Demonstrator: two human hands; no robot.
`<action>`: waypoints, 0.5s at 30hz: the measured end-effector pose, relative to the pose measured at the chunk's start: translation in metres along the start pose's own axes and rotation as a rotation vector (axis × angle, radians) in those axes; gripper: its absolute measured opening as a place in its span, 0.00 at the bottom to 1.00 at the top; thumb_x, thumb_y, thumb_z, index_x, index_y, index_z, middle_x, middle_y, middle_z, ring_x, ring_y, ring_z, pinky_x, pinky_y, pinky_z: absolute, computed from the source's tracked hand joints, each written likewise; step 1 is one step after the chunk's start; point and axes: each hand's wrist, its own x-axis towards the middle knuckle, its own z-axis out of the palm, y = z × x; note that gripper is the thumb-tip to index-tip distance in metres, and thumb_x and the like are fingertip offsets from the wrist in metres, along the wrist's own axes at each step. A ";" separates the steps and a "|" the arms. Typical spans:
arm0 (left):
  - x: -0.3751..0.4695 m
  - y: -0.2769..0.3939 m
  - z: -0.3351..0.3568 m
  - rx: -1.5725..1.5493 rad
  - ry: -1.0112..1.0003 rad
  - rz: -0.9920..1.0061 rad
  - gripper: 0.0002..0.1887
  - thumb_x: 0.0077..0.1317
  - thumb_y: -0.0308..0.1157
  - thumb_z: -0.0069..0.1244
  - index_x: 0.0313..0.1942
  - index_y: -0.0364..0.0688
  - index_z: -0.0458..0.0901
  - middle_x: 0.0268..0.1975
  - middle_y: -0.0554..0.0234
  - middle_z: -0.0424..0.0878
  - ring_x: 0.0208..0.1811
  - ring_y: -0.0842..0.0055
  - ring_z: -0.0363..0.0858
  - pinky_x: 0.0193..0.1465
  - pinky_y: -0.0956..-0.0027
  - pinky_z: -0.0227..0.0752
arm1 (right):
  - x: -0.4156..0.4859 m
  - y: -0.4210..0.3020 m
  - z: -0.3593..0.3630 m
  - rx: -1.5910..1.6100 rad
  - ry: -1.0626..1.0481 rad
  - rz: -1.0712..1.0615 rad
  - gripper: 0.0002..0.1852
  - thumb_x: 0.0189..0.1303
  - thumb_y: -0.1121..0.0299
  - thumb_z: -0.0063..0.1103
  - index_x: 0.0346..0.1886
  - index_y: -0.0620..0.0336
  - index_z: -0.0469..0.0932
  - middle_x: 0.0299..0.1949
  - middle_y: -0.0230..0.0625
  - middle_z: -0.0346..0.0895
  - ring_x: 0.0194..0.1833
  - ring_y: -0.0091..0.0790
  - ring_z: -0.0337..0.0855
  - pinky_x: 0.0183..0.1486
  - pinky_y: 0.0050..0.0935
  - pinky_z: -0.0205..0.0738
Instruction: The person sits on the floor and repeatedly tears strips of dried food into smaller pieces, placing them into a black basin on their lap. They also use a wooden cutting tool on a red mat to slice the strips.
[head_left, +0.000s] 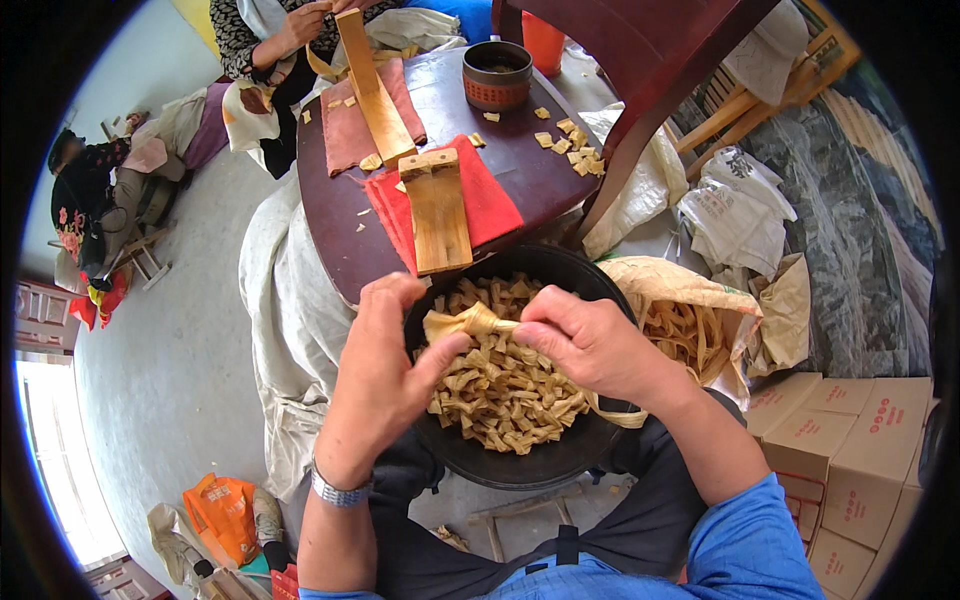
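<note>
A knotted pale-yellow strip (474, 321), which looks like bean curd skin, hangs over a black tub (525, 476). My right hand (589, 341) pinches the strip just right of the knot, and its long tail (615, 417) dangles below that hand. My left hand (386, 360) is at the flared left end, thumb and fingers apart. Its thumb tip lies close below the knot; whether it touches is unclear. Many similar small knots (502, 397) heap inside the tub, which sits between my knees.
Beyond the tub, a dark red table (330, 240) carries a wooden block (435, 217) on red cloth (491, 202), a second wooden piece (375, 105), a dark bowl (496, 75) and cut scraps (577, 146). A sack of strips (686, 330) stands right. Another person's hand (304, 22) works opposite.
</note>
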 end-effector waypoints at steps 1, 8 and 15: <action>0.000 0.003 0.005 0.161 0.054 0.165 0.29 0.62 0.32 0.65 0.60 0.34 0.72 0.50 0.54 0.79 0.53 0.64 0.78 0.54 0.66 0.74 | -0.001 0.002 0.005 -0.058 -0.029 -0.038 0.10 0.71 0.63 0.60 0.39 0.60 0.75 0.25 0.47 0.77 0.26 0.44 0.81 0.30 0.37 0.74; -0.021 0.004 0.025 -0.022 -0.532 -0.015 0.10 0.72 0.35 0.48 0.38 0.37 0.74 0.30 0.41 0.79 0.35 0.44 0.79 0.37 0.49 0.73 | -0.006 0.007 0.015 -0.203 -0.207 -0.184 0.13 0.71 0.59 0.58 0.38 0.58 0.73 0.23 0.49 0.77 0.27 0.57 0.82 0.29 0.49 0.74; -0.032 0.013 -0.005 -0.367 -1.050 -0.204 0.19 0.78 0.41 0.42 0.33 0.35 0.73 0.25 0.46 0.76 0.28 0.51 0.76 0.34 0.54 0.70 | -0.030 0.006 0.002 -0.010 -0.602 -0.116 0.12 0.73 0.58 0.58 0.37 0.55 0.76 0.21 0.42 0.75 0.25 0.50 0.80 0.26 0.42 0.72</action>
